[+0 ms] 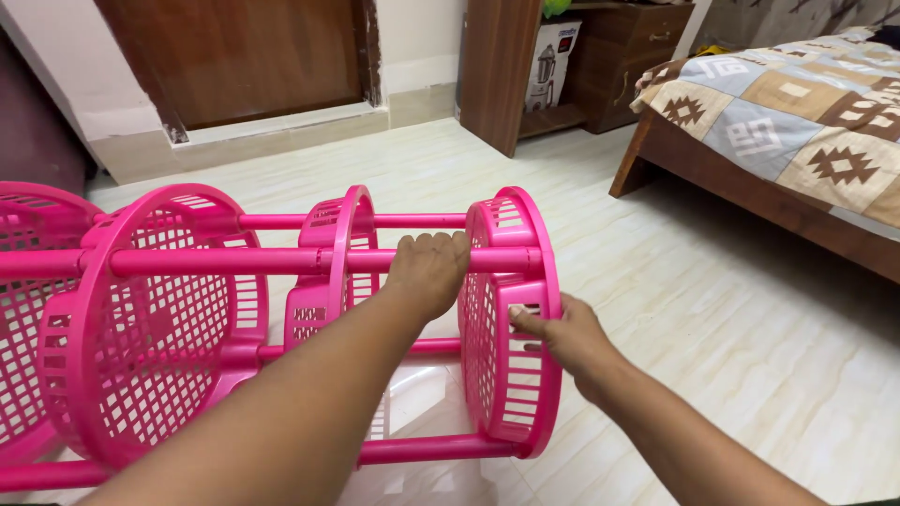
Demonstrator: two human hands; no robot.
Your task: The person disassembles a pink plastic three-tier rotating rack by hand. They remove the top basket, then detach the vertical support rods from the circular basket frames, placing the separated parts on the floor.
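Far left: a pink plastic rack (281, 319) lies on its side on the pale tiled floor (731, 319). Round latticed baskets are threaded on pink poles; the long axis runs left to right across the view. One basket is cut off at the left edge, then a large one (155, 319), then a smaller middle one (328, 272), then the end basket (511, 319) at the right.

Centre: the left hand (429, 272) reaches in from below. Its fingers are curled shut over the upper pole (216, 261), just left of the end basket, knuckles up. The pole passes on through the basket's rim.

Right of that: the right hand (562, 333) rests on the outer rim wall of the end basket. Fingertips are pressed flat to the slotted side, partly spread, thumb on top; whether they hook into a slot I cannot tell. Not closed round anything.

The rack's right end lies directly between the two hands; both touch it, the left on the pole, the right on the basket. The rest of the rack extends away to the left.

Far right: a wooden bed (675, 178) with a patchwork cover, well apart. Behind: a wooden door (234, 56), a cabinet (619, 56), a boxed appliance (551, 61) on its low shelf.
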